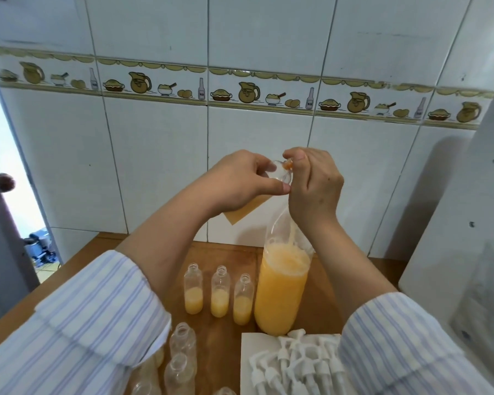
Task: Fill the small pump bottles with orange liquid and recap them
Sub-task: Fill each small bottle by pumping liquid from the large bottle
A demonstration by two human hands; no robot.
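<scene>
My left hand (240,181) grips a clear tilted bottle (247,209) with orange liquid in it, its mouth against the top of a tall plastic bottle (280,295). My right hand (314,186) grips that tall bottle's neck. An orange stream runs down inside the tall bottle, which is more than half full and foamy on top. Three small open bottles (220,292), each partly filled with orange liquid, stand in a row to its left. Several empty small bottles (183,346) stand at the front left. White pump caps (297,363) lie on a white sheet in front.
The wooden table (220,352) stands against a white tiled wall (160,155). A large white appliance (468,252) fills the right side. A door edge with a handle (3,182) is at the far left. My striped sleeves cover the table's front corners.
</scene>
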